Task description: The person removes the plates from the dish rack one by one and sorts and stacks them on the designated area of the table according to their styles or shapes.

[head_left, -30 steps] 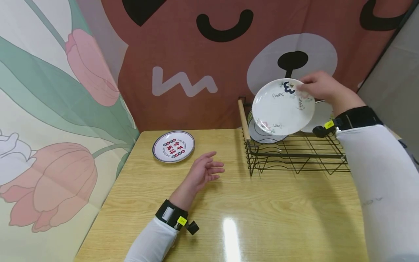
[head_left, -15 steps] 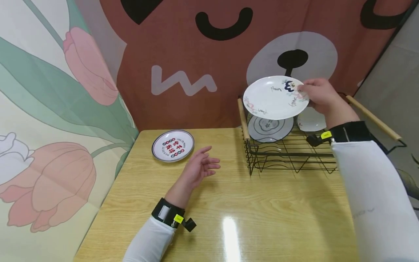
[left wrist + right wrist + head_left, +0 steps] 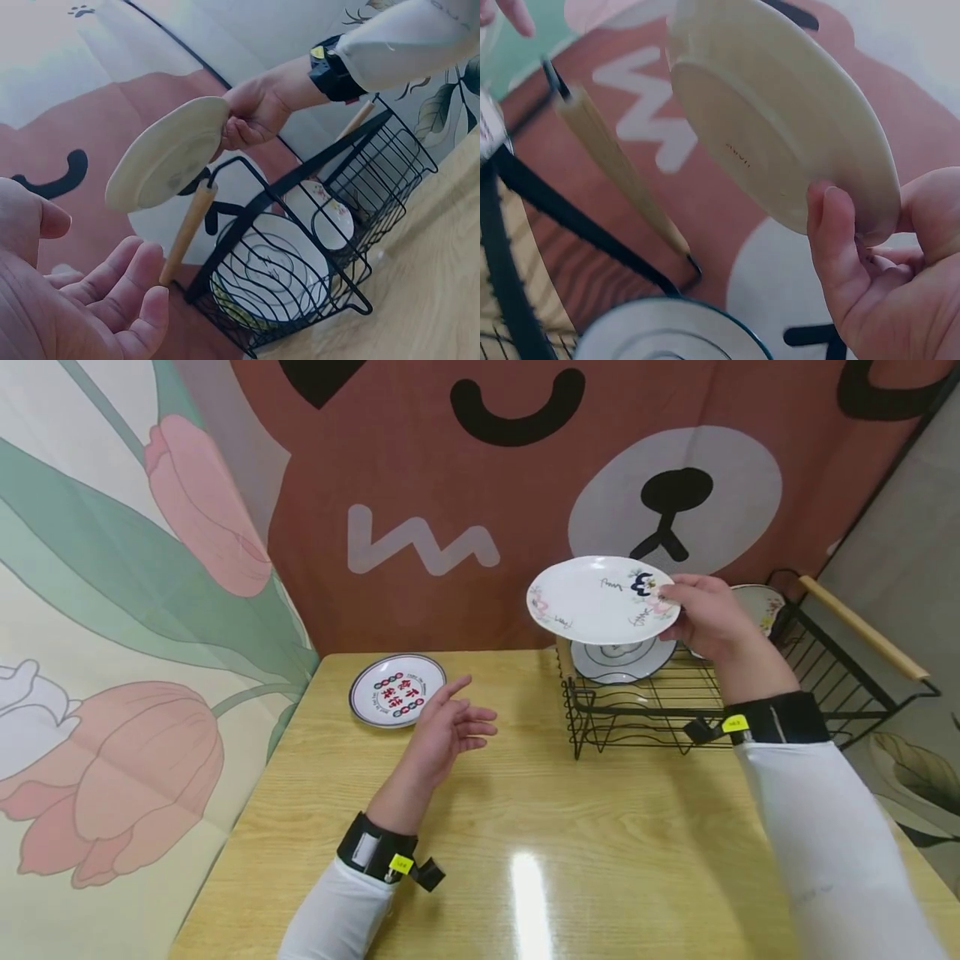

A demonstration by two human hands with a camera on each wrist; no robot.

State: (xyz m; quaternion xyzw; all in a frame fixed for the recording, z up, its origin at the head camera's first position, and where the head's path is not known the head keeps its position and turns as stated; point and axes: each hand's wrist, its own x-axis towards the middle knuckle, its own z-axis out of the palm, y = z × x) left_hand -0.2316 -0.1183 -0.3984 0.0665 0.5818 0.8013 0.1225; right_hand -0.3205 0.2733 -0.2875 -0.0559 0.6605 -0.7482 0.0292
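Observation:
My right hand (image 3: 705,614) pinches the right rim of a white plate (image 3: 592,602) with floral and script decoration, thumb on top and fingers beneath. The plate is held nearly level above the left end of a black wire dish rack (image 3: 637,713); its plain underside faces the right wrist view. My left hand (image 3: 448,731) hovers over the table with fingers relaxed and holds nothing. Just beyond it, a white plate with a dark rim and red characters (image 3: 397,691) lies flat on the table. In the rack, a plate with grey rings (image 3: 271,266) stands leaning, partly covered in the head view.
A floral-edged dish (image 3: 321,214) also stands in the rack, farther right. The rack has wooden handles (image 3: 862,627) at its ends. Behind the wooden table (image 3: 570,843) hangs a printed cloth (image 3: 405,460) with a brown bear face.
My right hand has carried the floral plate leftward, tipping it from upright to nearly flat, which uncovers more of the rack. The left hand has drifted slightly left, towards the red-character plate.

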